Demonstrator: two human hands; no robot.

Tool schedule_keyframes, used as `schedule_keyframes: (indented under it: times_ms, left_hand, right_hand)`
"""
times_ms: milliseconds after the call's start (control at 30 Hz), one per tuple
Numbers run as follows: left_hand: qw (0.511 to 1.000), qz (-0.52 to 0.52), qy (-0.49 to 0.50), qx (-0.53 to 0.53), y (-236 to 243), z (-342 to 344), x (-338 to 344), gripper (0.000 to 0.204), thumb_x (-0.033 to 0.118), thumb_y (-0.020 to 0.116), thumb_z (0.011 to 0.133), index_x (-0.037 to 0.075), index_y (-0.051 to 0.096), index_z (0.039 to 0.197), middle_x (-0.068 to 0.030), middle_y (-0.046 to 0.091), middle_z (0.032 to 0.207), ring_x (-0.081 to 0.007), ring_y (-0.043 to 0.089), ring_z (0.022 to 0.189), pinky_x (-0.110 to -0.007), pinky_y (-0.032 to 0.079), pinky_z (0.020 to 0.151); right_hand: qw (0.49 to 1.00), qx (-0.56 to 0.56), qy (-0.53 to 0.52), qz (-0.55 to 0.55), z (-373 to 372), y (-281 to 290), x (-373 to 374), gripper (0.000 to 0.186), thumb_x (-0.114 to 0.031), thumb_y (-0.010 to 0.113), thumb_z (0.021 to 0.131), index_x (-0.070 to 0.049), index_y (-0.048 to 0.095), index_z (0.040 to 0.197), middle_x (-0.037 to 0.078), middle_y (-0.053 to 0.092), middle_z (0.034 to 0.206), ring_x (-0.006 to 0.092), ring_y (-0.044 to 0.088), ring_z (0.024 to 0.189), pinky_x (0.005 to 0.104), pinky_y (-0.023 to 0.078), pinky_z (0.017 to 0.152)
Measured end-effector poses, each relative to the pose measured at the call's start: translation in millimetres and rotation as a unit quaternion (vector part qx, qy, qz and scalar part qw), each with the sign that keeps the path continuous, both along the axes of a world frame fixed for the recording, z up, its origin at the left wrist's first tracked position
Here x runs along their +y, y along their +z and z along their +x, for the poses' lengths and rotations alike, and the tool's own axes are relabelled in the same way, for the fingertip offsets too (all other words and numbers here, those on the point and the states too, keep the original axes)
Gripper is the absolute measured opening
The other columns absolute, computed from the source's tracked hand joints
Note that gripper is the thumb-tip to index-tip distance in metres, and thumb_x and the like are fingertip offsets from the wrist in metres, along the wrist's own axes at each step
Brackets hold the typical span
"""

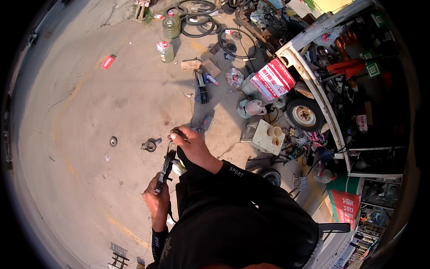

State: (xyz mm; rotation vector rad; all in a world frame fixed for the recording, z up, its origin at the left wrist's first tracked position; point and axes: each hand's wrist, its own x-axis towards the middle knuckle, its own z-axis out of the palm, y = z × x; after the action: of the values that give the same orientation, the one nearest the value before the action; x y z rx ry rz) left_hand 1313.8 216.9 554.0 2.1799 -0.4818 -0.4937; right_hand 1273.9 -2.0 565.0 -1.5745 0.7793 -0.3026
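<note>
dark mechanical part point(166, 170) in hand, printing all around

the left hand point(156, 201) has its fingers clamped around the lower end of the dark mechanical part, which stands tilted in front of the person's body, above the pavement point(134, 98). the right hand point(191, 147) is at its upper end, fingers curled in beside a thin bent metal piece point(169, 147); whether they are clamped on it, i cannot tell.

both black sleeves point(251, 181) bear pale capital lettering near the cuffs. to the right, a red and white carton point(273, 80) carries bold printed characters in several lines, above a small wheel point(305, 115) with a black tyre. lower down, a red and green banner point(346, 206) shows large white characters. in the dark open cabinet point(385, 107), a green box point(373, 69) has a pale square label, its print too small to make out.

on the pavement, a red packet point(108, 62) has a white patch; a small white slip point(107, 158) bears marks too tiny to read. between the slip and the right hand lies a ring-shaped metal part point(149, 145), well apart from a round metal part point(113, 141).
</note>
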Motion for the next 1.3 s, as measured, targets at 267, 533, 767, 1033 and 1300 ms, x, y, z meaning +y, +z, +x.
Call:
schedule_keyframes:
  times_ms: [267, 533, 767, 1033, 1300]
  left_hand:
    - [0.999, 0.033, -0.015, -0.031, -7, 134, -65, 0.027, 0.004, 0.071, 0.083, 0.006, 0.073, 0.111, -0.0182, 0.071, 0.082, -0.0304, 0.070, 0.068, -0.036, 0.054, 0.064]
    - [0.991, 0.114, -0.071, -0.025, -25, 297, -209, 0.025, 0.002, 0.069, 0.084, 0.000, 0.072, 0.109, -0.0196, 0.070, 0.080, -0.0317, 0.067, 0.063, -0.036, 0.051, 0.059]
    - [0.970, 0.072, -0.219, -0.082, -6, 404, -379, 0.029, 0.002, 0.072, 0.083, 0.004, 0.073, 0.111, -0.0174, 0.072, 0.084, -0.0312, 0.071, 0.070, -0.036, 0.054, 0.062]
    - [0.930, 0.008, -0.363, -0.058, 13, 476, -568, 0.031, 0.003, 0.072, 0.083, 0.008, 0.073, 0.113, -0.0164, 0.072, 0.084, -0.0302, 0.069, 0.066, -0.035, 0.053, 0.062]
    - [0.858, -0.013, -0.511, -0.040, 7, 514, -744, 0.032, 0.006, 0.073, 0.081, 0.009, 0.073, 0.113, -0.0176, 0.071, 0.089, -0.0356, 0.071, 0.075, -0.039, 0.055, 0.064]
  right_hand:
    - [0.995, -0.088, 0.029, -0.048, 126, -7, -63, 0.021, -0.019, 0.067, 0.097, 0.000, 0.066, 0.104, 0.008, 0.069, 0.088, 0.0186, 0.067, 0.081, 0.0337, 0.052, 0.075]
    - [0.961, -0.155, 0.105, -0.204, 271, -40, -174, 0.021, -0.016, 0.071, 0.092, -0.005, 0.065, 0.108, 0.007, 0.070, 0.103, 0.0245, 0.067, 0.105, 0.0360, 0.052, 0.089]
    - [0.932, -0.172, 0.015, -0.318, 341, 7, -300, 0.028, -0.012, 0.075, 0.085, -0.005, 0.065, 0.110, 0.010, 0.070, 0.113, 0.0285, 0.065, 0.111, 0.0404, 0.048, 0.101]
    - [0.932, -0.136, -0.117, -0.314, 382, 10, -445, 0.026, -0.008, 0.077, 0.086, -0.004, 0.068, 0.110, 0.012, 0.070, 0.108, 0.0296, 0.066, 0.106, 0.0369, 0.053, 0.089]
    - [0.915, -0.015, -0.341, -0.215, 381, 15, -579, 0.025, -0.006, 0.071, 0.090, -0.001, 0.065, 0.113, 0.014, 0.070, 0.109, 0.0300, 0.068, 0.102, 0.0385, 0.053, 0.090]
